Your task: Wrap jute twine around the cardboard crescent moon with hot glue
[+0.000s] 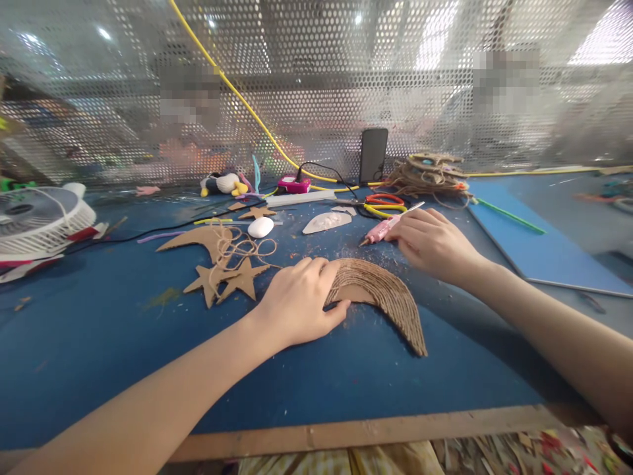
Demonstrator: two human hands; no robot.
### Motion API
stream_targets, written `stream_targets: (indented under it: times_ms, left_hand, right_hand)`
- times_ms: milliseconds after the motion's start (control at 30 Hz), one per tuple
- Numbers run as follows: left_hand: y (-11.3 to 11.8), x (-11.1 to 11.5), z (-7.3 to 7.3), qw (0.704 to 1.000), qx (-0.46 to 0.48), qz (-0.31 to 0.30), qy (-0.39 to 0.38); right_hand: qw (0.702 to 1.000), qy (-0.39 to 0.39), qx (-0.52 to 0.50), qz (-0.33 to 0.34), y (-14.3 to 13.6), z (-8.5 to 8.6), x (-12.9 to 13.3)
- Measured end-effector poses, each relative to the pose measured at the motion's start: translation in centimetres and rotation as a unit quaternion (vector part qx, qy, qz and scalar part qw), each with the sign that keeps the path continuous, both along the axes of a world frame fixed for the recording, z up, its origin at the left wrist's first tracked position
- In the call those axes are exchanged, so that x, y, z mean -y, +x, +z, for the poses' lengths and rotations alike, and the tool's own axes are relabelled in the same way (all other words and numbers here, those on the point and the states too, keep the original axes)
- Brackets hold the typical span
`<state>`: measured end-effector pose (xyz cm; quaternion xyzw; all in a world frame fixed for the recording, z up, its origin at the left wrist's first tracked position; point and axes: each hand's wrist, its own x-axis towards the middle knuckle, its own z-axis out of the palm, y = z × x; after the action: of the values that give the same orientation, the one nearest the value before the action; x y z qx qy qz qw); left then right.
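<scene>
A cardboard crescent [390, 290] lies on the blue table, much of its face covered in rows of brown twine. My left hand [306, 300] is closed over its left end, the thumb along the inner edge. Some bare cardboard shows beside the thumb. Past the crescent, my right hand [430, 241] grips a pink glue gun [380, 231], its dark nozzle pointing left and a pale glue stick out of its back. Loose twine [242, 247] loops left of my left hand, over cardboard stars [246, 280] and a plain cardboard crescent [195, 239].
Behind the hands are scissors [383, 206], a white egg-shaped piece [260, 227], a clear plastic piece [326, 222] and a phone [373, 155]. A twine bundle [428, 173] and blue board [544, 231] lie right. A white fan [42, 221] stands left. Perforated metal [306, 99] closes the back.
</scene>
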<state>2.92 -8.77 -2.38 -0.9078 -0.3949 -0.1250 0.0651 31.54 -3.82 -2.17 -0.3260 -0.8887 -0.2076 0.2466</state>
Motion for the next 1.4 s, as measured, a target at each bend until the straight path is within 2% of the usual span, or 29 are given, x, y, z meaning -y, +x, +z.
stream_targets:
  times_ms: [200,333,467,700,1067,1400]
  left_hand:
    - [0.2,0.1,0.0,0.999,0.010,0.025,-0.035]
    - [0.5,0.3,-0.2,0.998,0.027,0.038,-0.050]
    - [0.5,0.5,-0.2,0.998,0.049,0.027,-0.034]
    - [0.3,0.7,0.4,0.998,0.064,-0.019,-0.019]
    - [0.1,0.3,-0.3,0.986,0.127,-0.109,-0.013]
    - [0.0,0.0,-0.1,0.988,0.110,-0.103,-0.014]
  right_hand:
    - [0.998,0.001,-0.062,0.022,-0.9,-0.1,0.8]
    - [0.991,-0.079,-0.079,0.069,-2.3,0.0,2.0]
    - [0.980,-0.149,-0.020,0.127,-3.5,0.3,3.1]
    - [0.980,-0.158,0.036,0.118,-3.8,-0.1,3.4]
    - [0.982,-0.135,0.063,0.111,-3.6,-0.4,3.2]
    - [0.982,-0.141,0.061,0.109,-3.8,-0.1,3.3]
